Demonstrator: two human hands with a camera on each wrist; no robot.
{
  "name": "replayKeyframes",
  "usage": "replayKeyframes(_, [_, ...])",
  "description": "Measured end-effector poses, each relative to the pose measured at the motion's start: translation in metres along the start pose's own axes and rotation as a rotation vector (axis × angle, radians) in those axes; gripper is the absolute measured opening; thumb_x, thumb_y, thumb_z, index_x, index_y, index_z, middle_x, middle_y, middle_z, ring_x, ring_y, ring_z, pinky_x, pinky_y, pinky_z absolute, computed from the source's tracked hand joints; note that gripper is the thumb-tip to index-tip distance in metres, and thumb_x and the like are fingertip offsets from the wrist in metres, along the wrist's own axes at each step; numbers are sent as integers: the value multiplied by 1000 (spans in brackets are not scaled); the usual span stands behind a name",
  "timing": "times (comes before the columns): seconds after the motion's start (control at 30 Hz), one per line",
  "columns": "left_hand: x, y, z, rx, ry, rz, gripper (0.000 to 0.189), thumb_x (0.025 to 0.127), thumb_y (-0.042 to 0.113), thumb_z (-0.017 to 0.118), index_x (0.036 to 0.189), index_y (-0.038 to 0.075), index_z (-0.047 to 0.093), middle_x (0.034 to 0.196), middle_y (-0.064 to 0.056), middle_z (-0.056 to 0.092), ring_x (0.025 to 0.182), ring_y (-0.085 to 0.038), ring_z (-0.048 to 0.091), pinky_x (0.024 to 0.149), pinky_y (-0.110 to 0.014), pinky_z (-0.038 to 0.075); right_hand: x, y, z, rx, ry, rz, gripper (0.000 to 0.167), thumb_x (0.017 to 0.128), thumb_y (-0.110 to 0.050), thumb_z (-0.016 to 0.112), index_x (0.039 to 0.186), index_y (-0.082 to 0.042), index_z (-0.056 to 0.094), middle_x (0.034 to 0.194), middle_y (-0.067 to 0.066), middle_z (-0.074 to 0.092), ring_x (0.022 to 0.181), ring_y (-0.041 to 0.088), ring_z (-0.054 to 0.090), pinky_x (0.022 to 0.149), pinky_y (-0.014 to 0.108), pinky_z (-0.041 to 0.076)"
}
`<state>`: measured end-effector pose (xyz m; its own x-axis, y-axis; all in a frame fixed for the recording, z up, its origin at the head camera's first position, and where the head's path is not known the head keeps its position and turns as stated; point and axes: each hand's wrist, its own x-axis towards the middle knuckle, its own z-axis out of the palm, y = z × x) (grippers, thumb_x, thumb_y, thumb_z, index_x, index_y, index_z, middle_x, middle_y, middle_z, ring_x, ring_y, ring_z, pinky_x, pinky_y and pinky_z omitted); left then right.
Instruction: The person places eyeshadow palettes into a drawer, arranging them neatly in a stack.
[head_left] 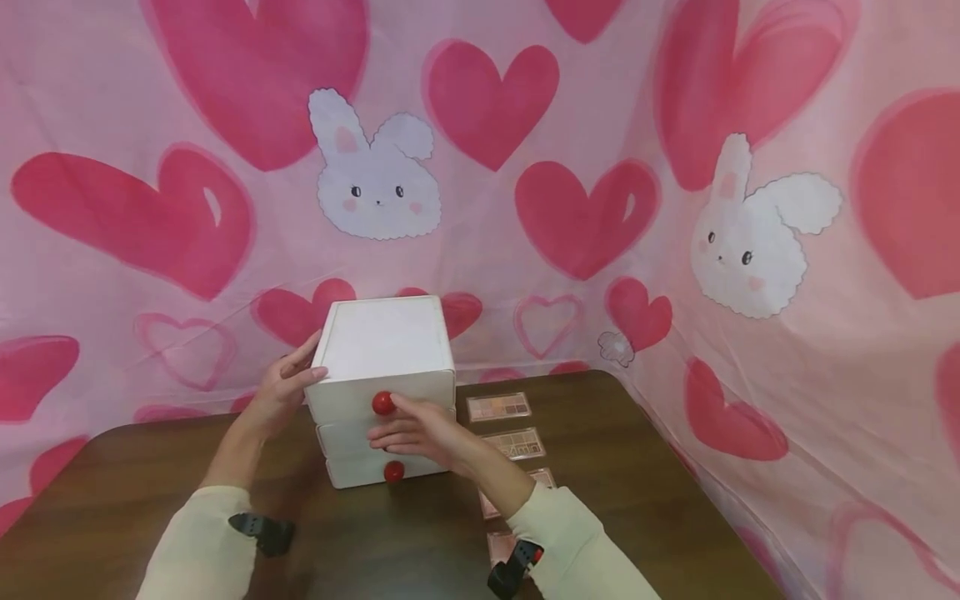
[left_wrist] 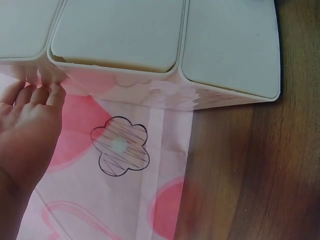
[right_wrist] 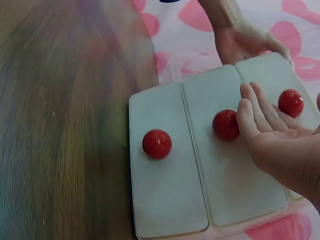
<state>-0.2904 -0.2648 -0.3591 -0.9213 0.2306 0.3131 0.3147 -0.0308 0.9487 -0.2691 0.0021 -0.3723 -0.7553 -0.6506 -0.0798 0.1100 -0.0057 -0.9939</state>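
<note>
Drawer unit: the white three-drawer box (head_left: 386,337) stands upright on the dark brown wooden table (head_left: 165,467), right in front of you.
Left hand: your left hand (head_left: 279,396) rests against the box's upper left edge, thumb at the front corner and fingers along the side wall; it seems to be steadying the box rather than clenching it.
Right hand: your right hand (head_left: 423,432) has its fingers straight, grasping nothing; its thumb is just beside the glossy red round top knob (right_wrist: 291,103), and its fingertips are close to the matching red middle knob (right_wrist: 226,125).
Drawers: all three fronts look closed or nearly so; their contents are hidden from you.
Palettes: four flat, rectangular makeup palettes (head_left: 498,407) lie in a row on the table to the box's right, two partly covered by your right arm.
Progress: your step looks centred on the top drawer, though whether you are about to pull it or have pushed it in can't be told. The visible palettes are all outside the drawers.
</note>
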Motion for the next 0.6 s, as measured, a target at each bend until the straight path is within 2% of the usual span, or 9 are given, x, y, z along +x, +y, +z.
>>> replayKeyframes(0.1, [0, 0, -1, -10, 0, -2, 75, 100, 12, 55, 161, 1, 12, 169, -25, 1, 126, 10, 42, 97, -8, 46, 6, 2, 4, 57, 32, 3, 63, 105, -49, 41, 133, 4, 61, 134, 28, 65, 124, 33, 66, 108, 40, 52])
replayKeyframes(0.17, [1, -1, -2, -5, -3, -11, 75, 100, 11, 55, 161, 0, 12, 169, -24, 1, 132, 6, 40, 98, -7, 45, 8, 4, 6, 81, 68, 2, 62, 105, -48, 43, 130, 5, 63, 132, 27, 66, 122, 33, 68, 105, 40, 54])
replayKeyframes(0.23, [1, -1, -2, 1, -4, -19, 76, 100, 11, 56, 160, 0, 11, 170, -24, 2, 144, -7, 35, 98, -7, 44, 9, 6, 8, 89, 102, -4, 59, 105, -46, 46, 127, 5, 65, 128, 26, 68, 118, 32, 70, 102, 39, 56])
replayKeyframes(0.3, [1, -1, -2, 15, -1, -25, 77, 100, 12, 56, 160, -1, 12, 170, -23, 2, 154, -22, 23, 98, -6, 43, 9, 7, 9, 93, 119, -4, 58, 105, -44, 48, 127, 6, 66, 127, 25, 69, 117, 31, 71, 101, 38, 57])
replayKeyframes(0.4, [1, 1, -2, 38, 9, -41, 77, 99, 13, 57, 161, 0, 12, 171, -22, 3, 158, -39, 7, 101, -6, 42, 10, 8, 9, 91, 126, -8, 57, 104, -43, 49, 126, 6, 66, 127, 25, 70, 117, 30, 71, 100, 37, 57])
replayKeyframes(0.6, [1, 6, -3, 57, 27, -58, 77, 98, 13, 58, 160, 1, 14, 171, -20, 5, 158, -40, 4, 106, -7, 40, 14, 8, 11, 128, 154, -19, 53, 102, -41, 52, 123, 6, 68, 120, 22, 74, 109, 26, 75, 92, 32, 60])
